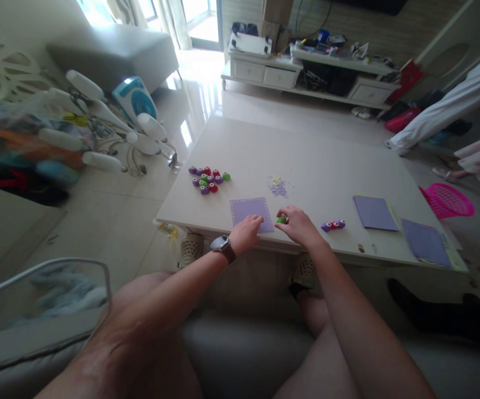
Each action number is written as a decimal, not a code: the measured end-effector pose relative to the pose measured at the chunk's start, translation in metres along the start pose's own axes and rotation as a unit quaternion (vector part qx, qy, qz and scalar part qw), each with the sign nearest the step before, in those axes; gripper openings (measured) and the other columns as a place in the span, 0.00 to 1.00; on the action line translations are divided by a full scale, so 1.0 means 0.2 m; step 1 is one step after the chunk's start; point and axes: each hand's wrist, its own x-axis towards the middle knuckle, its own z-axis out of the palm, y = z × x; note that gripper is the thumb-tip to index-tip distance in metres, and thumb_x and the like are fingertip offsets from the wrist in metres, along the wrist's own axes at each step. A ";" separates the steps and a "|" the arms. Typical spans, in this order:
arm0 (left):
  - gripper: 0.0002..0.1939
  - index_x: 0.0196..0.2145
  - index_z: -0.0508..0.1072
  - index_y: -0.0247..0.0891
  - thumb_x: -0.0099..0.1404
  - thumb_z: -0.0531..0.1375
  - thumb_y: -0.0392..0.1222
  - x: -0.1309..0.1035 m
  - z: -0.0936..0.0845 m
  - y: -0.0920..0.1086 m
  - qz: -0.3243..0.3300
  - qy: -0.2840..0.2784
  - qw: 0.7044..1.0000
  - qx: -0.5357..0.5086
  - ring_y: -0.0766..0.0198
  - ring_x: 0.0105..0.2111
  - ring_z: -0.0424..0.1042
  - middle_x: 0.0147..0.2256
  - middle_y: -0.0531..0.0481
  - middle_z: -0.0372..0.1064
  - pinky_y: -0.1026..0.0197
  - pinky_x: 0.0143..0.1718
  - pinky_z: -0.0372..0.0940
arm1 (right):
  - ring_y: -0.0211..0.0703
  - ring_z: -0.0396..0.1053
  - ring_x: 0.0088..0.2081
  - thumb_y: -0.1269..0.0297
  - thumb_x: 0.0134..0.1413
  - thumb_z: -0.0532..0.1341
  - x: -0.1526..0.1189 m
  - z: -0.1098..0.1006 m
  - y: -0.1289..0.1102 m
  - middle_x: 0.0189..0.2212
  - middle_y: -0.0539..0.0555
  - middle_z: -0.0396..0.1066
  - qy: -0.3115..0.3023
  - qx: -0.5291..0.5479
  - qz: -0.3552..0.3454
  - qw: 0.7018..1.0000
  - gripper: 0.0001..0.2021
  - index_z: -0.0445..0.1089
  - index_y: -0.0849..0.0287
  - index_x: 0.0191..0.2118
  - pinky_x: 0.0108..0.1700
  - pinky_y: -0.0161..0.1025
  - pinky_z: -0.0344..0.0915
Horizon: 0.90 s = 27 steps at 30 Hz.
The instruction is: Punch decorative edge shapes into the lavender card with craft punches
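In the head view, your left hand lies unclenched on the purple sheet, toward its near edge. Your right hand pinches the green punch just beside the sheet's right edge; I cannot tell whether the two touch. Press lightly with the left hand so the sheet cannot slide, and hold the punch level and square to that edge. Paper bits lie ahead of your right hand, three joined-up punches just right of it, and more punches ahead and left of your left hand.
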 end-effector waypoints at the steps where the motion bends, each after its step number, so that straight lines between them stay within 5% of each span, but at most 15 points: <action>1: 0.21 0.52 0.71 0.38 0.62 0.61 0.26 -0.01 0.01 0.00 0.004 -0.017 0.999 0.033 0.50 0.59 0.70 0.55 0.40 0.73 0.51 0.60 0.69 | 0.45 0.73 0.42 0.67 0.58 0.71 0.01 0.02 0.02 0.42 0.56 0.76 -0.002 -0.006 0.008 1.000 0.06 0.77 0.58 0.41 0.47 0.39 0.65; 12: 0.17 0.51 0.72 0.38 0.70 0.52 0.26 -0.06 0.02 0.08 -0.006 -0.045 0.988 0.151 0.48 0.56 0.67 0.55 0.39 0.69 0.44 0.54 0.72 | 0.46 0.75 0.50 0.79 0.59 0.62 0.06 0.23 0.08 0.50 0.62 0.79 -0.080 -0.052 0.061 0.994 0.14 0.78 0.63 0.48 0.52 0.36 0.65; 27: 0.17 0.47 0.75 0.38 0.71 0.51 0.25 -0.03 -0.01 0.05 -0.019 -0.050 0.994 0.098 0.51 0.53 0.66 0.50 0.39 0.70 0.49 0.53 0.72 | 0.45 0.73 0.48 0.78 0.60 0.61 0.05 0.24 0.08 0.47 0.60 0.77 -0.088 -0.085 0.046 0.991 0.12 0.77 0.61 0.45 0.50 0.34 0.63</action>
